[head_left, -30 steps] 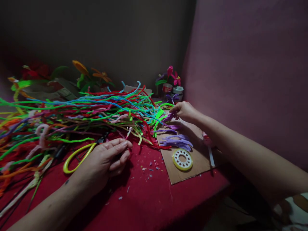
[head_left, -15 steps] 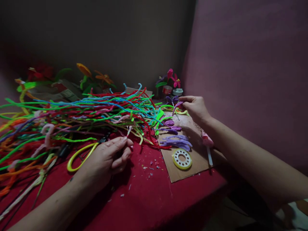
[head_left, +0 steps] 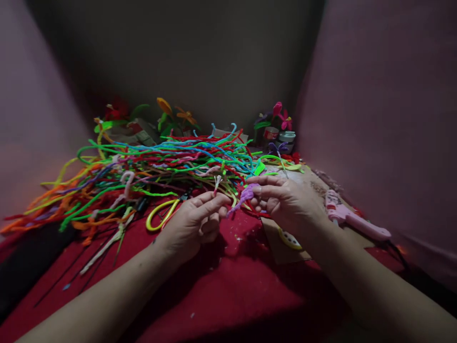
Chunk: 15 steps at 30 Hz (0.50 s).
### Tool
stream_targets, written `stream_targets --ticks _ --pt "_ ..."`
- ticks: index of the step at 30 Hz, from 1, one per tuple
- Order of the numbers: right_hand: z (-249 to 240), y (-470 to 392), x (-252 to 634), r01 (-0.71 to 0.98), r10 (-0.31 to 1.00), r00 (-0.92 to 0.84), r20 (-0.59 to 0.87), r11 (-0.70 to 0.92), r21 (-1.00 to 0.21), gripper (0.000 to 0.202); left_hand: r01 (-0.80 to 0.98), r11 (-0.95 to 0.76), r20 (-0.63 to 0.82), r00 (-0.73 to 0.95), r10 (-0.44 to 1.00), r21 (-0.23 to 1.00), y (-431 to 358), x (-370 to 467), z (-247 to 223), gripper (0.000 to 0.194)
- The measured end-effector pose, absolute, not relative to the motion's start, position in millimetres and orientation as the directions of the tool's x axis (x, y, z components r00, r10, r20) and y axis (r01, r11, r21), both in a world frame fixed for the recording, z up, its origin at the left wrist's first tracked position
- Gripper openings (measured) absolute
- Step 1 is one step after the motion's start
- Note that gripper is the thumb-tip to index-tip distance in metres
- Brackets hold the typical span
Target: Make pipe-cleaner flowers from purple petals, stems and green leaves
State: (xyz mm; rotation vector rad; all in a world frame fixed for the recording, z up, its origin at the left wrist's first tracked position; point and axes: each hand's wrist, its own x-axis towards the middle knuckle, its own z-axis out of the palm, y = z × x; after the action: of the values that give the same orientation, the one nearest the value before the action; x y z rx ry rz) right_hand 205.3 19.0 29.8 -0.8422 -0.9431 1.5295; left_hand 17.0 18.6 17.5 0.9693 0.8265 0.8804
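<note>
R hand [head_left: 282, 200] pinching purple piece [head_left: 247, 194]

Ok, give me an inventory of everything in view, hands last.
Fuzzy stems: many, mixed colours, heaped centre to left
Scissors: one pair, yellow-handled, centre-left
White-tipped piece: one, white and pink, centre
Fuzzy piece: one, purple, centre
Cardboard: one sheet, brown, right
Holed disc: one, yellow and white, on cardboard, partly hidden
Glue gun: one, pink, right
Jars: two, red-labelled and pale-lidded, back right
Fuzzy flowers: several, mixed colours, back
Rods: several, dark, left
Cloth: one, red, underneath
Left hand: one, bare, pinching white-tipped piece
Right hand: one, bare, holding purple piece
</note>
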Motion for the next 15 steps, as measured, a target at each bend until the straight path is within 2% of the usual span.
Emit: stream_targets --ticks 6,15 --pt "27 22 187 -0.423 0.976 -0.213 -0.055 -0.142 -0.895 0.022 -0.169 0.279 -0.172 0.467 0.867 0.945 16 16 15 0.023" --pt "37 24 185 -0.333 0.962 -0.261 -0.085 -0.173 -0.927 0.024 -0.071 0.242 -0.186 0.446 0.875 0.968 13 17 16 0.025"
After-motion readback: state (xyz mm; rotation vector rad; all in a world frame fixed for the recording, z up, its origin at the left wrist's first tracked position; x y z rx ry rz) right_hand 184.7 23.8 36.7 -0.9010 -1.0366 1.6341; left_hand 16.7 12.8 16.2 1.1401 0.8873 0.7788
